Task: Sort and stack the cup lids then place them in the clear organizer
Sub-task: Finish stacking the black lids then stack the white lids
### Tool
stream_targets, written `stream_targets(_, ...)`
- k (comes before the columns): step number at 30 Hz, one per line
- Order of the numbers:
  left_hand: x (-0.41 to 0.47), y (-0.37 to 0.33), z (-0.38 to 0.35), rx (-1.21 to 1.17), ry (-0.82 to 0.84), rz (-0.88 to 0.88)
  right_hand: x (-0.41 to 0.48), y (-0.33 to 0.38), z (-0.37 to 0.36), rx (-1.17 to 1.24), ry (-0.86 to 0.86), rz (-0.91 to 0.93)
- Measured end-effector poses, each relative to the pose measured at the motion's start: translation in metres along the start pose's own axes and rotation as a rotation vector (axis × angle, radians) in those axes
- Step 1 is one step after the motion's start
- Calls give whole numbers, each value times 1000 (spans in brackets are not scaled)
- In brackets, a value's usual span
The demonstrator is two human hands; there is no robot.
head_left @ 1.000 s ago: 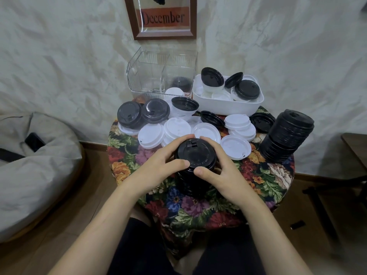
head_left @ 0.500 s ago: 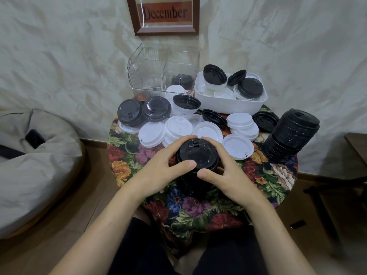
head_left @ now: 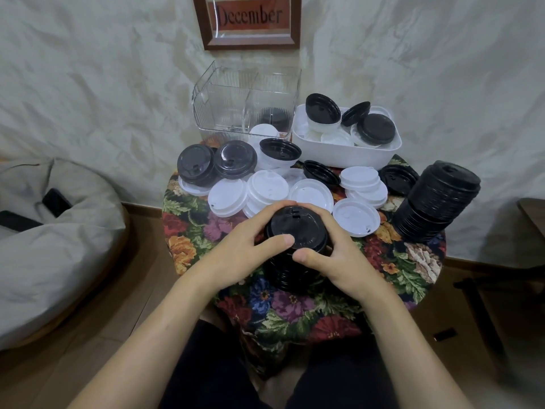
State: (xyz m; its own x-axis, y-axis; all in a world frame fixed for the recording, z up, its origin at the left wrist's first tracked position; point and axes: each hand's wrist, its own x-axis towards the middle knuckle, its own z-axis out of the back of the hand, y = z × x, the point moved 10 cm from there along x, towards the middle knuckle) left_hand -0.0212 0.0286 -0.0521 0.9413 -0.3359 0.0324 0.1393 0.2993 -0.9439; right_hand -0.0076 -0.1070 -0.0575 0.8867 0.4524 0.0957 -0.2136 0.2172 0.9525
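Your left hand (head_left: 236, 249) and right hand (head_left: 339, 255) each curl their grip around the black lid stack (head_left: 298, 230), which stands between them on the counter (head_left: 407, 261).

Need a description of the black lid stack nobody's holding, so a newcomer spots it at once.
Find the floral-cloth table. At its right edge, right of the white bin, stands a tall black lid stack. It is the tallest pile, and free, unlike the hand-held black stack.
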Motion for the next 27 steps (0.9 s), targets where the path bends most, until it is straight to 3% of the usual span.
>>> stream_targets(9,-4,14,-3,53,-123,-20,1,1,-3,-40,23,-35)
stream_targets(18,2,16,7,117,-103,-66,1,-5,-3,-49,-15,-33)
stream_targets(20,5,8,31,210,-240,-104,1,-6,-3,-55,-17,-39)
stream_targets(22,6,-2,71,334,-491,-137,1,-8,-4,-55,-9,-49)
stream_targets(24,12,-12,102,577,-670,-181,1,-8,-4,-52,-2,-57)
stream_targets(27,38,-4,131,807,-688,-105,1,-9,-5,-43,2,-64)
